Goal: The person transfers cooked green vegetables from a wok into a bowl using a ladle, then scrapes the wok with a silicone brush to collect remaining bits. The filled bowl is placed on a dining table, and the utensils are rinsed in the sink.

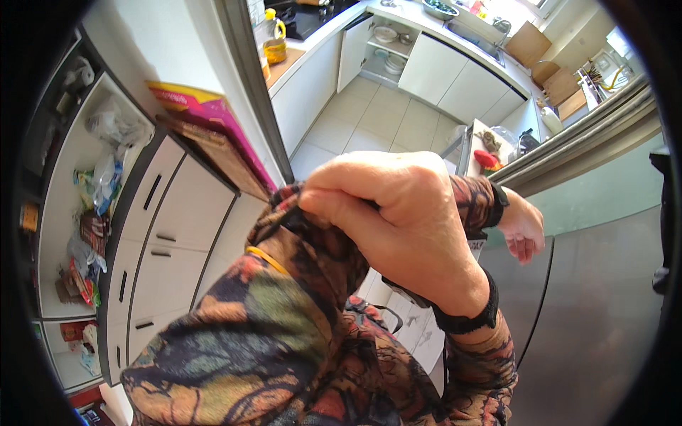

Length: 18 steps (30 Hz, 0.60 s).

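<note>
My right hand [397,223] comes in from the lower right and pinches the fabric of the patterned left sleeve [277,213] between thumb and bent forefinger. A thin yellow band [266,259] lies around this sleeve, just below the pinched folds. Beyond my right hand, the left forearm crosses to the right. My left hand [522,229] hangs there with loosely bent fingers and nothing visible in it, in front of a grey metallic door panel [597,298]. Each wrist wears a black strap. My right palm and its other fingers are hidden.
Left are a cabinet with drawers [176,213], shelves holding plastic bags [112,125] and flat cardboard [229,133] against the wall. Ahead, a doorway opens on a kitchen with a tiled floor [373,117], an open cupboard [391,48] and an oil bottle [275,42]. A sliding door frame [581,138] stands right.
</note>
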Motion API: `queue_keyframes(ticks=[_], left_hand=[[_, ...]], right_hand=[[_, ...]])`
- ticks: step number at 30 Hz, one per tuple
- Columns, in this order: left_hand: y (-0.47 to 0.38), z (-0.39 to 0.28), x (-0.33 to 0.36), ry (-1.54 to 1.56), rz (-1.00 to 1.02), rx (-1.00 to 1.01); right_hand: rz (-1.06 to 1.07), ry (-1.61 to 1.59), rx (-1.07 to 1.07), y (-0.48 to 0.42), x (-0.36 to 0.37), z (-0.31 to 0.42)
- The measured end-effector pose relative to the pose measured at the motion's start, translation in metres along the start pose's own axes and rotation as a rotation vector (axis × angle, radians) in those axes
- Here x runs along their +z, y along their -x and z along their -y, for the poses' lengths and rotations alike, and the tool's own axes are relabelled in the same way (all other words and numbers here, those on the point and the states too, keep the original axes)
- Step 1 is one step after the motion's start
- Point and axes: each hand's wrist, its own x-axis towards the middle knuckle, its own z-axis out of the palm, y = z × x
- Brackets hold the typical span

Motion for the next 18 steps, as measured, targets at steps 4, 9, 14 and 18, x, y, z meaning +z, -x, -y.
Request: queue_keyframes(ticks=[4, 9, 14, 18], left_hand=[[-0.017, -0.001, -0.036, 0.008, -0.015, -0.029], [-0.023, -0.005, -0.095, 0.029, -0.017, -0.063], [-0.019, -0.031, -0.165, 0.005, -0.011, -0.07], [-0.014, -0.057, -0.228, -0.046, 0.007, -0.067]], right_hand=[[0.027, -0.039, 0.027, -0.007, -0.021, -0.033], [-0.046, -0.097, 0.019, -0.048, -0.023, -0.094], [-0.065, -0.115, 0.13, -0.121, -0.055, -0.139], [-0.047, -0.076, 0.119, -0.189, -0.079, -0.166]])
